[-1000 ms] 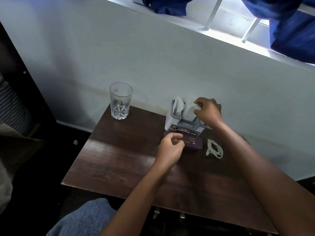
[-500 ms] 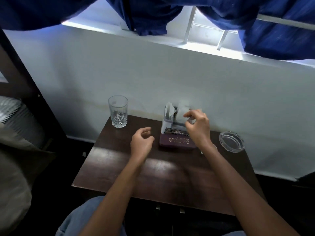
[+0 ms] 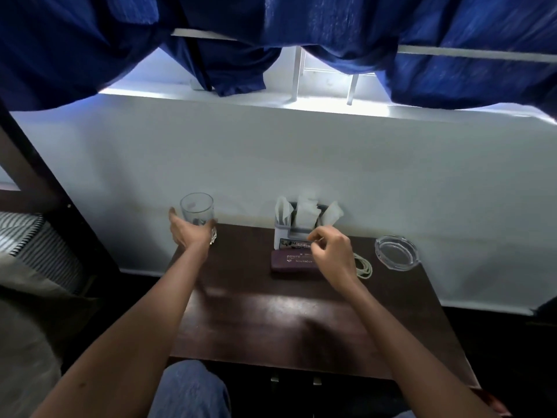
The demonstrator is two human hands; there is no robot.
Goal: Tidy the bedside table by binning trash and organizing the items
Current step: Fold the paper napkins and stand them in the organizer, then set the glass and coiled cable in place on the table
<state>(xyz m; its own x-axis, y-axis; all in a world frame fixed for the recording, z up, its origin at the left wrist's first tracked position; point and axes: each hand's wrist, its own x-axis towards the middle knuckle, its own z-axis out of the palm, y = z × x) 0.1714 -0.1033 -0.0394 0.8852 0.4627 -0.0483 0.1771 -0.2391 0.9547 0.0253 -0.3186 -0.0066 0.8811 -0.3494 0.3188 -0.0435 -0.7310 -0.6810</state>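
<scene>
On the dark wooden bedside table (image 3: 265, 321) a clear drinking glass (image 3: 196, 211) stands at the back left corner. My left hand (image 3: 188, 232) wraps around its lower part. A grey holder (image 3: 297, 233) with white tissues sticking up stands at the back middle, against the wall. In front of it lies a maroon case (image 3: 291, 261). My right hand (image 3: 330, 251) hovers over the case's right end, fingers loosely curled and holding nothing. A coiled white cable (image 3: 364, 267) lies just right of that hand. A glass ashtray (image 3: 396, 252) sits at the back right.
A white wall runs behind the table, with a window ledge and blue curtains (image 3: 271, 40) above. A dark bed frame (image 3: 36, 182) and striped bedding (image 3: 27, 236) are on the left. My knee in blue jeans (image 3: 193, 390) is below the table's front edge.
My left hand moved from mid-table to the glass and closed around it. My right hand let go of the tissues in the holder and drew back over the case. The camera tilted up.
</scene>
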